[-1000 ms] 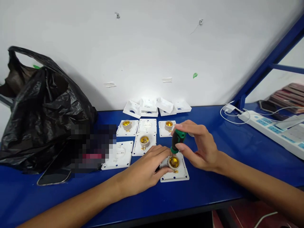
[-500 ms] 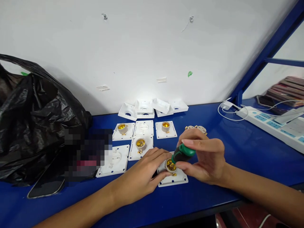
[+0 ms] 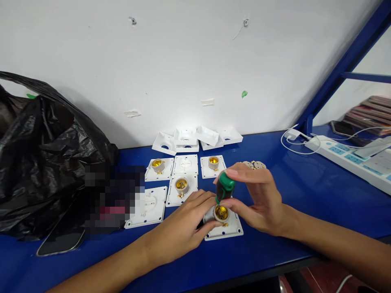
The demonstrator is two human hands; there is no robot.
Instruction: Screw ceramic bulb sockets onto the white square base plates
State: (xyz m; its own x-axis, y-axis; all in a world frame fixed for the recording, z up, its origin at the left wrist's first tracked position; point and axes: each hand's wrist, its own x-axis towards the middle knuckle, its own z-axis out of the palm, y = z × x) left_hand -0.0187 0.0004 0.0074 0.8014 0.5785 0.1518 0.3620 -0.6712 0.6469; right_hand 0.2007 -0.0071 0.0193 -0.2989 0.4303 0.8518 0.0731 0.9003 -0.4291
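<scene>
On the smooth blue counter (image 3: 275,183), we have a round socket (image 3: 221,213), shiny gold inside, on a flat, square white plate (image 3: 230,230). Our left hand (image 3: 192,219) pinches the socket's side with thumb and fingers. Our right hand (image 3: 264,201) pinches a fat green-and-black screwdriver (image 3: 225,187) above it. Behind, we see thin white boxes (image 3: 187,135) with holes; leftward, a shiny, crinkly black bag (image 3: 70,138).

One head-worn view, forward and down, near the hands (image 3: 194,221) and blue table (image 3: 301,187).
</scene>
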